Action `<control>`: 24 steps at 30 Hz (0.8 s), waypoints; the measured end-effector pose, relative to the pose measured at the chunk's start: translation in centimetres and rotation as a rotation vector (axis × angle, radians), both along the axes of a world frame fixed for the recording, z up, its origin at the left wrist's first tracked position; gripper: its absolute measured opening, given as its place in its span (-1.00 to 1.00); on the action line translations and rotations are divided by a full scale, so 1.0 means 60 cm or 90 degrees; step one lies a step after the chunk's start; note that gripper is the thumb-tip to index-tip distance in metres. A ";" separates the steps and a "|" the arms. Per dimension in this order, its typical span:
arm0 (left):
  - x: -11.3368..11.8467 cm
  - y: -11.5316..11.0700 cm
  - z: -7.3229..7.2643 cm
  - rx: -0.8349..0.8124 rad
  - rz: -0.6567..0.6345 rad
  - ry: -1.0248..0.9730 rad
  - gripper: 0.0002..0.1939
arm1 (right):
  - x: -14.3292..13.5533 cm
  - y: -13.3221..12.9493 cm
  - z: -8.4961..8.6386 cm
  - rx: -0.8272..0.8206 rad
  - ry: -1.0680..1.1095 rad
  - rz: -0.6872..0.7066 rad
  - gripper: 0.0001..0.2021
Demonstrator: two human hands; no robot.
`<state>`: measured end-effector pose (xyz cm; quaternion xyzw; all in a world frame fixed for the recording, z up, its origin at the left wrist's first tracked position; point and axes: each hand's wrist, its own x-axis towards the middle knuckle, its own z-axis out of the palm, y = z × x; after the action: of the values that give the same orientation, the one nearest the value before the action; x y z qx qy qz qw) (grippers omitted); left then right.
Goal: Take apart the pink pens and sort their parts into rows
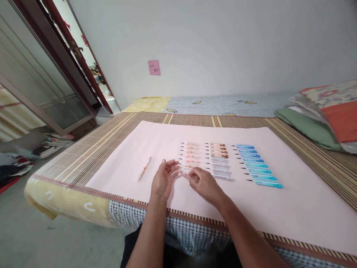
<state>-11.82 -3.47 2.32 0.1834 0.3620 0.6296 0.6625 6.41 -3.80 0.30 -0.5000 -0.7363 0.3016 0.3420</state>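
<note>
My right hand [201, 183] pinches a pale pen [184, 174] with a reddish pattern, just below a column of similar patterned pens [191, 152]. My left hand [165, 176] is beside its tip, palm turned up and fingers loosely spread, with nothing seen in it. To the left, a single patterned pen [144, 169] lies at a slant on the pink sheet [117, 167]. Right of the first column are brown-ended pens [219, 149] with pale lilac pens [220, 170] below them. Farther right, blue pens [248, 152] and turquoise pens [259, 174] form another column.
The sheet lies on a striped mat [69, 163] over a bed. Folded cloths [309, 128] are heaped at the right edge. A pink note [154, 67] is stuck on the wall behind. Books [55, 140] are stacked at left by a glass-panelled door [47, 67].
</note>
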 end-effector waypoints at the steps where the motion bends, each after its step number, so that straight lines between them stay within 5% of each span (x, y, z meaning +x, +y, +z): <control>1: -0.002 0.001 -0.001 -0.019 0.012 0.014 -0.68 | 0.010 0.002 0.000 0.015 -0.042 -0.013 -0.93; 9: -0.006 0.003 0.001 -0.102 0.038 0.025 -0.71 | 0.035 0.007 -0.007 0.039 -0.267 -0.017 -0.91; 24: -0.007 0.004 -0.001 -0.120 0.039 0.012 -0.74 | 0.033 0.022 -0.022 0.122 -0.253 -0.059 -0.83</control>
<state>-12.24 -3.25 2.26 0.1150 0.4312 0.6110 0.6539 8.41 -2.47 -1.04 -0.5477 -0.7908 0.1098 0.2500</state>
